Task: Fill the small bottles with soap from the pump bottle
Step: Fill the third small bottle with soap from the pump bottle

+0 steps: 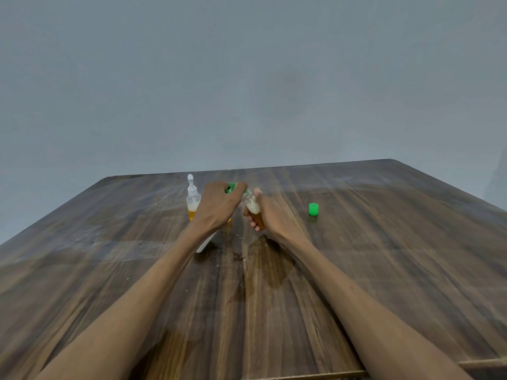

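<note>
While pressing down on the green pump head (231, 187) of the pump bottle (207, 242), left hand (219, 204) curled over that head, fingers bent round it, white bottle body showing only below the wrist. Just right of the pump bottle, right hand (267, 212) wrapped round a small clear bottle (253, 208), thumb up along its far side, fingers underneath; bottle tilted with its open neck toward the pump spout, amber soap in the lower part and white foam above (neck partly hidden behind the left hand's fingers). Just left of the pump bottle, standing upright, a second small bottle (193, 200) with a white dropper-style cap on, amber soap at the bottom and foam over it. Well to the right of the pump bottle, a loose green cap (313, 209) on the wooden table (384, 256). Nearer than the pump bottle, a wet amber spill (270, 266) spread over the wood.
</note>
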